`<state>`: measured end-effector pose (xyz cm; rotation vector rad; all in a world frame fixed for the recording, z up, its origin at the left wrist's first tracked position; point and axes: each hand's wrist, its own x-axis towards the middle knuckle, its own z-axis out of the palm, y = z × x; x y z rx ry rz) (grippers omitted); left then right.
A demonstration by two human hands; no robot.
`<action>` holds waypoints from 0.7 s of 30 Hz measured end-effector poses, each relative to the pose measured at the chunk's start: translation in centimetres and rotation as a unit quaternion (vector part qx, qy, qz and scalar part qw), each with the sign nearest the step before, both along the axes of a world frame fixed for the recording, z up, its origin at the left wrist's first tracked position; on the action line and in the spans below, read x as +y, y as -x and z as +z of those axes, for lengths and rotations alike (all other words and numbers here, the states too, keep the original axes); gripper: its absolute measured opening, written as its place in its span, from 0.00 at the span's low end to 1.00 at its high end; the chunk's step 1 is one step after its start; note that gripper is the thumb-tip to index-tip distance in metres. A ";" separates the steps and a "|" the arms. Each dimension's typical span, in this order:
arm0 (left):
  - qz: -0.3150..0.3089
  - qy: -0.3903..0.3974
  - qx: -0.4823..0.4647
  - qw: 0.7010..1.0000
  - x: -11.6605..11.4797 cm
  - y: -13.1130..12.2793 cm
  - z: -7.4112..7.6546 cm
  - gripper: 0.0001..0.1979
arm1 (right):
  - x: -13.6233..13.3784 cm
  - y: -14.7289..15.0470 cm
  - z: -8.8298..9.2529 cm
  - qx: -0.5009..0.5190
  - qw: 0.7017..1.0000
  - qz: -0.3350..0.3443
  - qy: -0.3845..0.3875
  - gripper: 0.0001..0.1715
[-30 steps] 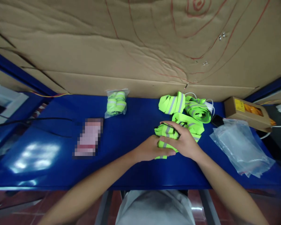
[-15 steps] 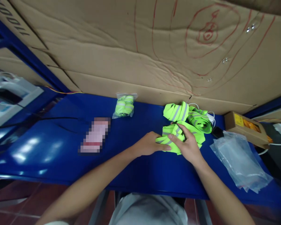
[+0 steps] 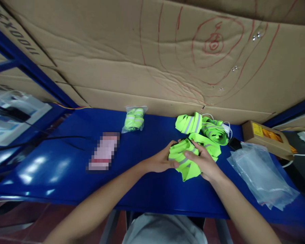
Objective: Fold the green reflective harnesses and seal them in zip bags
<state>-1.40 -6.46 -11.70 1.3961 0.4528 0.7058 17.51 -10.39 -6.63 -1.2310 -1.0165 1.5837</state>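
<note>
Between my two hands is a bundle of neon yellow-green reflective strap [image 3: 184, 154] with grey stripes, one loose end hanging down towards me. My left hand [image 3: 164, 159] grips its left side, thumb in front. From the right, my right hand [image 3: 204, 161] closes on it, thumb pressed on the front face. Just behind lie more reflective straps: a loose one [image 3: 211, 149] by my right fingers, a folded bundle [image 3: 189, 123] and a coiled one [image 3: 215, 130]. Farther left, a clear zip bag [image 3: 134, 119] holds rolled straps of the same colour.
The blue table [image 3: 147, 189] backs onto a cardboard wall [image 3: 112, 74] with red drawn rings. A pixelated, phone-shaped object [image 3: 104, 150] lies to the left. On the right are a stack of clear plastic bags [image 3: 261, 176] and an open cardboard box [image 3: 265, 137]. Black cables [image 3: 66, 137] cross the left side.
Both hands have turned the strap bundle and brought it slightly nearer me; its loose end now hangs lower. The camera view has shifted a little. The other things stay in place.
</note>
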 end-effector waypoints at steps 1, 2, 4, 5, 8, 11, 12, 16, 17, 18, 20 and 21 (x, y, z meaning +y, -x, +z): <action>0.024 -0.004 -0.012 1.000 -0.5 -0.4 -0.2 0.49 | 0.0 0.0 0.1 0.017 1.000 -0.004 0.021 0.38; 0.057 -0.020 -0.016 0.998 -1.0 -0.8 -0.4 0.48 | -0.1 0.1 0.1 0.036 0.999 -0.006 0.041 0.39; 0.154 -0.096 -0.012 0.983 -1.8 -1.3 -0.6 0.45 | -0.1 0.3 -0.1 0.079 0.994 -0.002 0.070 0.41; 0.212 -0.148 -0.006 0.966 -2.0 -1.4 -0.6 0.44 | -0.1 0.5 -0.3 0.102 0.991 0.007 0.081 0.41; 0.382 -0.309 0.028 0.870 -1.9 -1.1 -0.3 0.40 | -0.1 1.0 -0.7 0.158 0.983 0.023 0.094 0.37; 0.454 -0.406 0.088 0.788 -1.3 -0.3 0.4 0.28 | -0.3 1.8 -0.8 0.160 0.985 -0.043 0.055 0.38; 0.447 -0.420 0.113 0.782 -1.2 -0.1 0.7 0.23 | -0.4 2.2 -0.8 0.151 0.985 -0.080 0.039 0.38; 0.390 -0.412 0.190 0.801 -1.1 -0.3 1.3 0.14 | -0.6 3.7 -1.1 0.123 0.971 -0.205 0.009 0.38; 0.388 -0.407 0.188 0.805 -1.1 -0.4 1.4 0.12 | -0.5 3.9 -1.3 0.120 0.968 -0.219 0.008 0.38; 0.386 -0.403 0.181 0.810 -1.2 -0.6 1.4 0.10 | -0.5 4.1 -1.5 0.118 0.967 -0.227 0.009 0.38; 0.371 -0.383 0.164 0.830 -1.3 -0.8 1.7 0.06 | -0.2 4.1 -1.9 0.116 0.965 -0.236 0.010 0.38; 0.356 -0.362 0.158 0.846 -1.4 -0.7 1.8 0.07 | 0.0 4.0 -1.9 0.118 0.963 -0.242 0.008 0.38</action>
